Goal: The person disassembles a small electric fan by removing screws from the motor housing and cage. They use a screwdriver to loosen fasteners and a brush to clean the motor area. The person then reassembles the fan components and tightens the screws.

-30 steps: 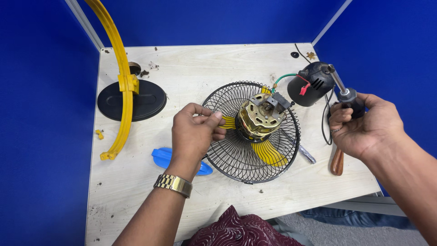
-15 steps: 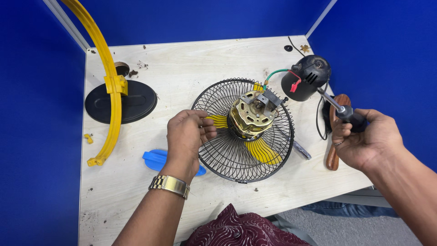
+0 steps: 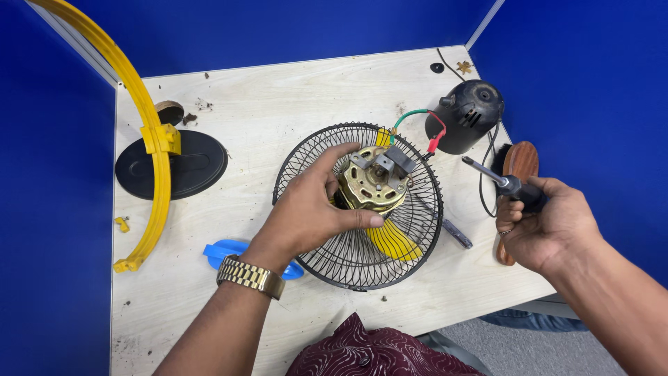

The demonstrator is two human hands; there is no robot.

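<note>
Resting surface: a pale wooden bench (image 3: 292, 97) enclosed by blue partition walls (image 3: 584, 63), everything below lying on it.
Yellow hoop: a long curved yellow plastic strip (image 3: 149, 150) at 9 o'clock from the bench's middle, arching across a black oval base plate (image 3: 198, 163).
Fan guard: a round black wire fan guard (image 3: 410, 244) lies flat just past the bench's middle, toward 4 o'clock; yellow blades (image 3: 393, 240) show through the wires.
Left hand: the left hand (image 3: 306, 209) reaches in from 7 o'clock, its fingers (image 3: 337, 157) curled over and gripping the motor; a gold watch (image 3: 249, 276) sits on the wrist.
Right hand: the right hand (image 3: 546, 223) is at 3 o'clock from the guard, fingers closed round the dark handle of a screwdriver (image 3: 497, 179), whose metal shaft points toward 10 o'clock, its tip clear of the guard.
Motor: a brass-coloured fan motor (image 3: 376, 184) stands at the hub of the guard, a grey metal bracket on top; green and red wires (image 3: 417, 115) run from it toward 1 o'clock.
Motor cover: a black domed housing (image 3: 470, 115) at 1 o'clock from the guard, well apart from both hands.
Brush: a wooden-backed brush (image 3: 518, 163) lies at the bench's 3 o'clock edge, partly under the right hand.
Blue part: a blue plastic piece (image 3: 219, 252) at 8 o'clock from the guard, partly hidden by the left wrist.
</note>
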